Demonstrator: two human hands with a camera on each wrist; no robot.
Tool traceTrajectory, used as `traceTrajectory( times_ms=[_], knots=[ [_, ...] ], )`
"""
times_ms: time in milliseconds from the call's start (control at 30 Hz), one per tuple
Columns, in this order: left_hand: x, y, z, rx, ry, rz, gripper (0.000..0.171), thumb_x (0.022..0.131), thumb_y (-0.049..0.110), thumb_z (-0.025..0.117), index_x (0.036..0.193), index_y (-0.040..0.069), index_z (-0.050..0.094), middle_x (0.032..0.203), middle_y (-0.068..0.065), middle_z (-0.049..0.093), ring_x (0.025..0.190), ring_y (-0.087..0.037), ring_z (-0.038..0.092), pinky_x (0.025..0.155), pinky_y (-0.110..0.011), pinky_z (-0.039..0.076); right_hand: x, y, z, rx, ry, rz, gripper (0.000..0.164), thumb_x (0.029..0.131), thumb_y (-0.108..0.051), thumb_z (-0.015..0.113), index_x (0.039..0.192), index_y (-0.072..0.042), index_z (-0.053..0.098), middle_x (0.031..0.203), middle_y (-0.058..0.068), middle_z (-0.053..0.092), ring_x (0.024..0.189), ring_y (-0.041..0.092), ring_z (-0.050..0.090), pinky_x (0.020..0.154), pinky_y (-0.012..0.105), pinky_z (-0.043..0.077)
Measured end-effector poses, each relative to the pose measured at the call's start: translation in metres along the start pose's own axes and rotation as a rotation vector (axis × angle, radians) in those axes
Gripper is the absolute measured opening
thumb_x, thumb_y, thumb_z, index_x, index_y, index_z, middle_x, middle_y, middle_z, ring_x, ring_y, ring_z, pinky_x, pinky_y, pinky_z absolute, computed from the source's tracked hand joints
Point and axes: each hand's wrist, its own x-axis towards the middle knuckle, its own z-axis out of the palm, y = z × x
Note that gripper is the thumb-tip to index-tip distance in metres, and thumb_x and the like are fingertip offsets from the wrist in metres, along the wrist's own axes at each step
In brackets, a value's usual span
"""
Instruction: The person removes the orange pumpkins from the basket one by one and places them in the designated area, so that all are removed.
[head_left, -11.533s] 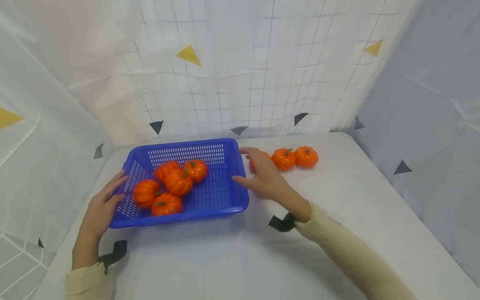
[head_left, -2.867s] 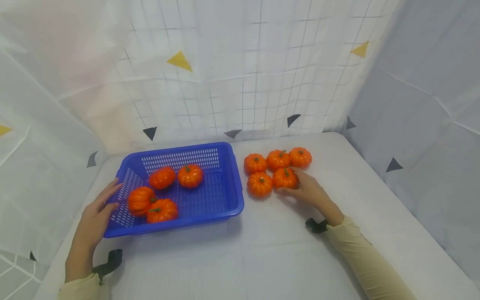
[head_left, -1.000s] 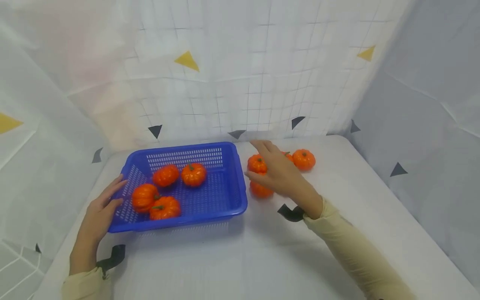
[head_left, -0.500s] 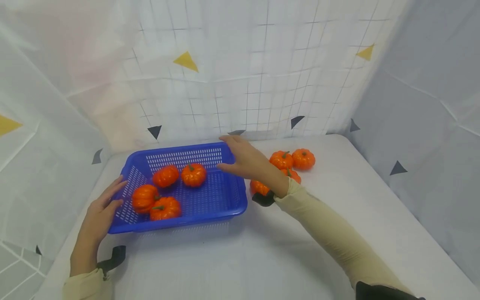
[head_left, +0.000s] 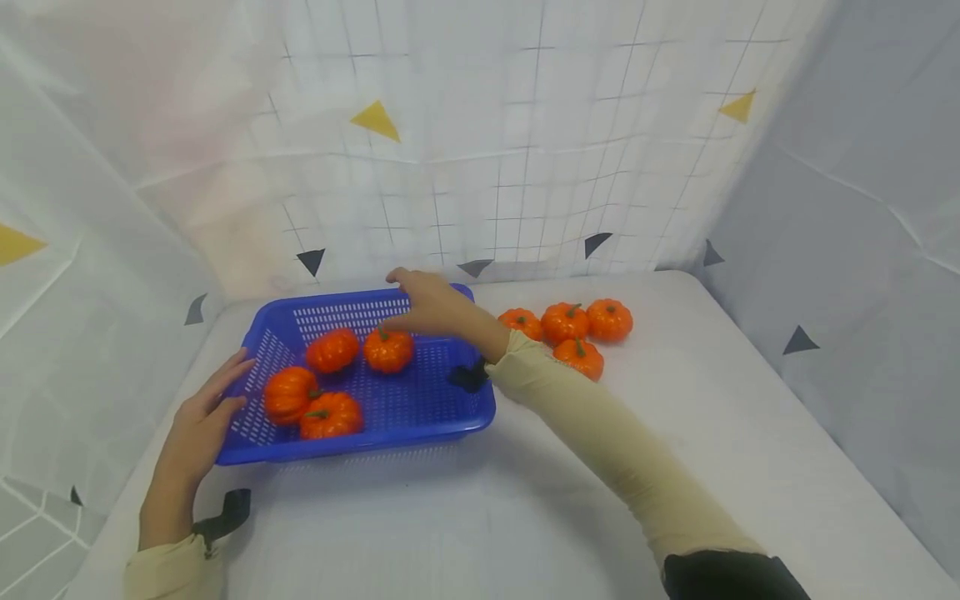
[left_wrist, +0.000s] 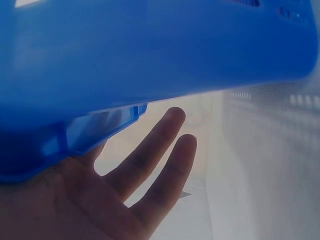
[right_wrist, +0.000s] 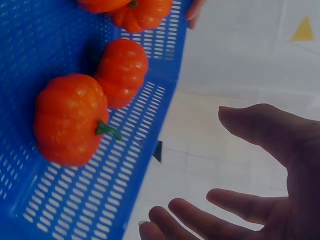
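A blue plastic basket (head_left: 442, 433) with slotted walls holds several small orange pumpkins with green stems, including one pumpkin (head_left: 387, 350) near its back wall. My left hand (head_left: 197, 425) rests at the basket's left rim. In the left wrist view, two of its fingers (left_wrist: 165, 175) extend straight below the blue rim. Over the basket's back right part is my right hand (head_left: 431, 307), holding nothing. The right wrist view shows its thumb and fingers spread apart, beside the rim, with the pumpkin (right_wrist: 71, 120) nearest inside the basket.
To the right of the basket, several more pumpkins (head_left: 565, 323) sit grouped on the white table (head_left: 712, 433). The right sleeve (head_left: 592, 433) passes in front of part of that group. White sheets (head_left: 465, 167) stand behind and at both sides.
Earlier, my right hand set a pumpkin from the basket down among those on the table and let go. Over the last second it has moved left over the basket; the left hand stays.
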Motion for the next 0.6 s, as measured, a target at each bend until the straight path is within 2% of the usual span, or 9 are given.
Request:
traceTrajectory(
  times_ms=[267, 400, 600],
  knots=[
    [-0.001, 0.001, 0.0, -0.002, -0.007, -0.005, 0.051, 0.11, 0.016, 0.043, 0.161, 0.011, 0.039, 0.169, -0.013, 0.025, 0.153, -0.048, 0.015, 0.111, -0.081, 0.012, 0.024, 0.0, 0.025, 0.054, -0.09, 0.1, 0.075, 0.094, -0.029, 0.079, 0.155, -0.005, 0.045, 0.147, 0.013, 0.056, 0.127, 0.025, 0.056, 0.108, 0.043, 0.049],
    [-0.001, 0.0, 0.0, -0.007, -0.005, -0.004, 0.052, 0.11, 0.016, 0.043, 0.161, 0.011, 0.039, 0.17, -0.013, 0.025, 0.154, -0.047, 0.015, 0.111, -0.08, 0.011, 0.031, 0.004, 0.038, 0.067, -0.097, 0.153, 0.071, 0.093, -0.027, 0.081, 0.153, -0.007, 0.049, 0.145, 0.012, 0.058, 0.125, 0.025, 0.058, 0.107, 0.043, 0.05],
    [0.0, -0.001, 0.0, -0.011, -0.002, 0.009, 0.051, 0.11, 0.015, 0.043, 0.161, 0.01, 0.04, 0.169, -0.013, 0.025, 0.153, -0.047, 0.015, 0.111, -0.08, 0.011, 0.037, 0.01, 0.053, 0.043, -0.115, 0.195, 0.076, 0.09, -0.025, 0.084, 0.154, -0.006, 0.048, 0.147, 0.011, 0.057, 0.129, 0.026, 0.055, 0.111, 0.042, 0.045]
  ],
)
